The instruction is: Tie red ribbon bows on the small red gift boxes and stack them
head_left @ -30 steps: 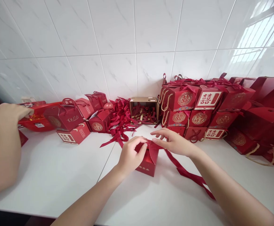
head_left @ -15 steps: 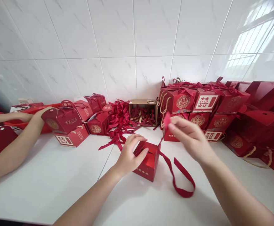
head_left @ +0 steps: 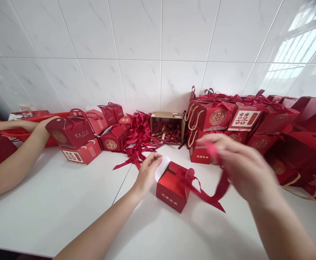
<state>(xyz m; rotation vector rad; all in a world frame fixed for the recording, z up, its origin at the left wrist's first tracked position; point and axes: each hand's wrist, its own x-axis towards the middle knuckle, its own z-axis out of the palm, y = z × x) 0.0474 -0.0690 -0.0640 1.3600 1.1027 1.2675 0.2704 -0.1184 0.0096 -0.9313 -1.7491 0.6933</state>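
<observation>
In front of me on the white table stands a small red gift box (head_left: 171, 191), its lid flaps raised. My left hand (head_left: 148, 171) pinches a flap on the box's left side, whose white inner face shows. A dark red ribbon (head_left: 205, 196) runs through the box's right flap and trails off to the right. My right hand (head_left: 236, 162), blurred by motion, is closed on a length of this ribbon, to the right of the box and above the table.
Stacked red gift boxes (head_left: 239, 119) line the wall at right; more boxes (head_left: 78, 135) stand at left. Between them lie a ribbon pile (head_left: 140, 133) and a cardboard box (head_left: 169, 116) of ribbon pieces. Another person's arm (head_left: 19, 159) reaches into an orange-red container (head_left: 53, 142) at far left.
My right hand has moved right and toward me, drawing the ribbon with it. My left hand has gone from the box top to its left flap, which now stands out to the left.
</observation>
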